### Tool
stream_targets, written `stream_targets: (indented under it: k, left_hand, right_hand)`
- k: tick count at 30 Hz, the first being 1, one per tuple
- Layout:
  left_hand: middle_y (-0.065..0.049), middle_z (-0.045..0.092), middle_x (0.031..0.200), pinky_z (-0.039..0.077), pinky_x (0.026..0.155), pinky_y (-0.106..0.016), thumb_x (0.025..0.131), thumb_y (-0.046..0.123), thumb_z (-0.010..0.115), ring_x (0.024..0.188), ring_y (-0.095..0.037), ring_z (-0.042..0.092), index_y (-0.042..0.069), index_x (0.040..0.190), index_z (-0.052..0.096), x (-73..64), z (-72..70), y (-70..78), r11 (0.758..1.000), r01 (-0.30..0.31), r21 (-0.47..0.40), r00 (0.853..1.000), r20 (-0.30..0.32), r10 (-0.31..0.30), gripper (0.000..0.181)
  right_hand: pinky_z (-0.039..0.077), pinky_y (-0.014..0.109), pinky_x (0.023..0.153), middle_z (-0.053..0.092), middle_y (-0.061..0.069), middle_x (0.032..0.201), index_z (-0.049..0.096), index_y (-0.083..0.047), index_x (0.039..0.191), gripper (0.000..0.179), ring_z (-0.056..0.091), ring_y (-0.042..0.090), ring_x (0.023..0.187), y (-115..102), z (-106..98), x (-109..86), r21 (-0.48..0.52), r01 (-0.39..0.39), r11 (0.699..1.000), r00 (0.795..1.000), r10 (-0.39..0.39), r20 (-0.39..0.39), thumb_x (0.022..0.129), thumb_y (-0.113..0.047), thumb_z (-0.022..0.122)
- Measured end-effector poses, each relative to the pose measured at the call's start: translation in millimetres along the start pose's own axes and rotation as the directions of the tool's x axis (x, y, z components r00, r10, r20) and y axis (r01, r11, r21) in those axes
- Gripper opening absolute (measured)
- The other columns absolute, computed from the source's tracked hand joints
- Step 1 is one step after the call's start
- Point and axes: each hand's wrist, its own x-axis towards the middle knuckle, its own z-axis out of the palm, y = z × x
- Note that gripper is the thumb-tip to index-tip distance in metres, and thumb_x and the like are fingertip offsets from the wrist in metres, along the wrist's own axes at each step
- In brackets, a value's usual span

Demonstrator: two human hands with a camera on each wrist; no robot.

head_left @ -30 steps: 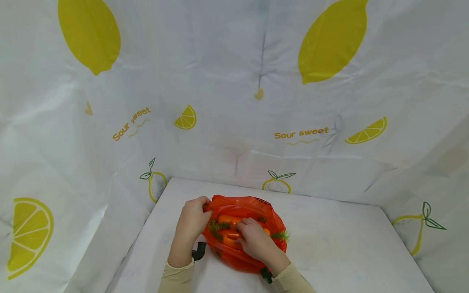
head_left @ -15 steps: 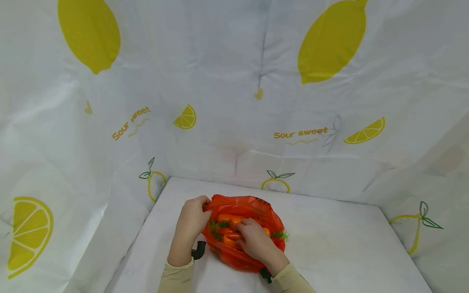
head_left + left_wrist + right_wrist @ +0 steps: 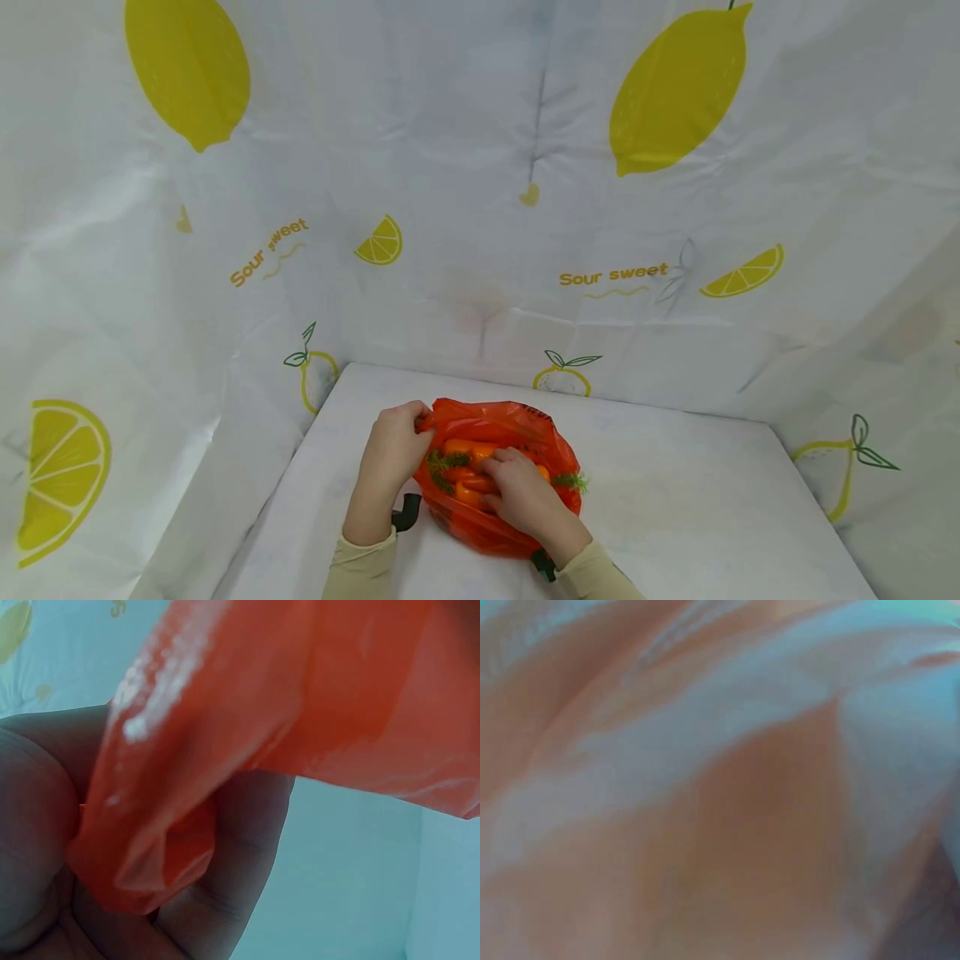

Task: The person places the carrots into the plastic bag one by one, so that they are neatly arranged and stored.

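A thin red plastic bag [image 3: 495, 421] lies on the white table with its mouth spread. Inside are several smooth orange carrots [image 3: 468, 451] with feathery green tops [image 3: 442, 468]. At the bag's left rim my left hand [image 3: 397, 442] pinches the plastic. The left wrist view shows the gathered plastic [image 3: 142, 855] held between thumb and fingers. My right hand [image 3: 525, 493] reaches into the bag from the front, its thumb and fingers on either side of a reddish carrot [image 3: 477, 482]. Its fingertips are partly hidden. Blurred plastic [image 3: 630, 780] fills the right wrist view.
The white table [image 3: 690, 500] extends to the right of the bag. A pale cloth [image 3: 465, 208] printed with lemons hangs behind and at both sides. A green tuft [image 3: 572, 482] pokes over the bag's right rim. Dark camera mounts [image 3: 407, 512] sit at the wrists.
The carrots and green tops under my right hand have shifted slightly in the bag. Both hands have stayed almost in place.
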Motion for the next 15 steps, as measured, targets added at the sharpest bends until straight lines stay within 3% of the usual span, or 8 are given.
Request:
stream_targets:
  k: [8,12,15]
  left_hand:
    - [0.000,0.072,0.087,0.056,0.067,-0.032,0.097,0.011,0.078,0.075,-0.017,0.063,0.012,0.101,0.078,0.1,0.3,-1.0,1.000,0.016,-0.024,0.999,0.029,-0.015,0.004]
    - [0.000,0.076,0.094,0.061,0.072,-0.034,0.099,0.019,0.082,0.081,-0.016,0.066,0.012,0.107,0.078,-1.0,-1.7,-2.2,1.000,0.015,-0.010,0.999,0.039,-0.014,0.012]
    - [-0.003,0.078,0.104,0.064,0.078,-0.038,0.099,0.032,0.085,0.088,-0.018,0.069,0.013,0.114,0.078,-3.8,-2.9,-3.0,1.000,-0.009,0.015,1.000,0.022,0.008,0.025]
  right_hand:
    - [0.059,0.048,0.113,0.075,-0.003,0.123,0.078,-0.017,0.128,0.038,0.066,0.021,0.119,-5.7,-17.2,-7.5,0.024,-0.011,1.000,0.999,0.012,-0.033,0.096,-0.033,0.089]
    - [0.062,0.045,0.107,0.075,-0.004,0.123,0.078,-0.018,0.128,0.038,0.067,0.018,0.118,-6.3,-29.0,-14.5,0.021,0.007,1.000,0.990,-0.003,-0.144,0.097,-0.038,0.088]
    - [0.062,0.046,0.107,0.075,-0.006,0.124,0.078,-0.020,0.128,0.038,0.068,0.018,0.119,-0.2,-38.4,-21.8,0.007,0.033,0.999,0.962,-0.030,-0.273,0.097,-0.040,0.088]
